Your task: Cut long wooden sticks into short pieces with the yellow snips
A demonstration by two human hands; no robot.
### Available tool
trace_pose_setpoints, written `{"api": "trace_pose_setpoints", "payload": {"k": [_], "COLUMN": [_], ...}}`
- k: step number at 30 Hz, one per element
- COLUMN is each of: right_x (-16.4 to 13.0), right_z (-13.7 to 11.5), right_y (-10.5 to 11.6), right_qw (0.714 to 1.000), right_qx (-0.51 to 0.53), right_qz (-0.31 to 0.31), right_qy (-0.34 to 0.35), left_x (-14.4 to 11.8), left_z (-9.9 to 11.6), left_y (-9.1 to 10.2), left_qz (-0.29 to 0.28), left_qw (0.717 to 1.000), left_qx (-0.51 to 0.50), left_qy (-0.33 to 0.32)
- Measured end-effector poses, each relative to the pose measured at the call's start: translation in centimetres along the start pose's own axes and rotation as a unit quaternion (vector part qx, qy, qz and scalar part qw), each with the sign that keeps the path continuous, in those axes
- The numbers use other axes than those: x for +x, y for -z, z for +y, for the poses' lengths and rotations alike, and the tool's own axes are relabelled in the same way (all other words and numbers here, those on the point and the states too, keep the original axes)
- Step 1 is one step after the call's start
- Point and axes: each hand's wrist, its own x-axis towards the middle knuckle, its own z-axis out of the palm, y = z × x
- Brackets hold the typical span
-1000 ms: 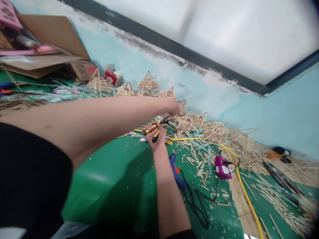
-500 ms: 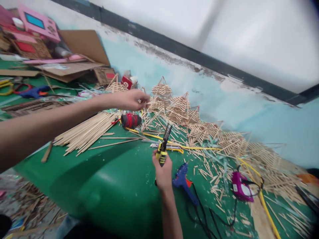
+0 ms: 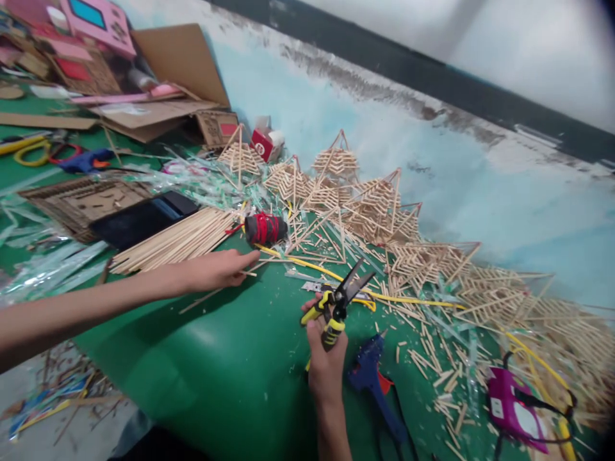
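Observation:
My right hand (image 3: 327, 358) is wrapped round the yellow-and-black handles of a pair of hand shears (image 3: 339, 301), whose dark blades stand apart and point away from me. Beneath the shears lies a box cutter (image 3: 313, 287). My left hand (image 3: 235, 267) is low over the green table, its fingers closed on a thin wooden stick (image 3: 204, 299) that lies across under it. Just behind that hand is a bundle of long wooden sticks (image 3: 185, 242). A dark roll wound with red cord (image 3: 265, 229) sits beyond my fingertips.
Pyramid-shaped stick frames (image 3: 336, 160) line the wall. A blue glue gun (image 3: 372, 378) lies right of my right hand, near a purple device (image 3: 514, 410). Short cut stick pieces (image 3: 432, 352) litter the right side. A yellow cable (image 3: 408, 299) crosses the table. Cardboard (image 3: 182, 64) stands back left.
My left hand has come down from the stick frames to a stick on the table. The shears' blades, earlier closed, are now spread apart. The view has shifted left.

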Motion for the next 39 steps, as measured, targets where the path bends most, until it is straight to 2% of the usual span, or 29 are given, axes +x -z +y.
{"api": "trace_pose_setpoints", "payload": {"k": [5,10,18,22,25,31,35,39], "right_x": [-0.5,-0.4,-0.3,-1.0,-1.6,-0.6,0.3,-0.2], "right_z": [0.1,0.1,0.2,0.6,-0.1,-2.1,-1.4,-0.3], "right_y": [0.0,0.1,0.2,0.9,1.5,0.7,-0.1,0.6], "right_qw": [0.999,0.999,0.999,0.996,0.992,0.993,0.995,0.994], "right_qx": [0.005,0.014,0.006,-0.039,-0.075,-0.094,-0.094,-0.109], "right_qz": [0.033,0.048,0.047,0.085,0.106,0.064,0.040,0.002], "right_qy": [0.007,0.006,0.011,0.002,0.006,0.032,0.018,-0.007], "left_x": [0.6,0.2,0.4,0.6,0.7,1.3,1.3,1.3], "left_z": [2.6,3.6,3.6,4.5,5.2,5.9,5.9,5.7], "left_y": [0.3,0.0,-0.8,-0.8,-1.3,-3.8,-5.0,-5.6], "left_qz": [-0.061,-0.083,0.036,0.082,0.122,0.155,0.176,0.171], "left_qw": [0.995,0.984,0.975,0.963,0.945,0.907,0.897,0.895], "left_qx": [-0.075,-0.151,-0.184,-0.215,-0.263,-0.354,-0.374,-0.382], "left_qy": [-0.001,-0.052,-0.117,-0.141,-0.149,-0.166,-0.158,-0.153]}}
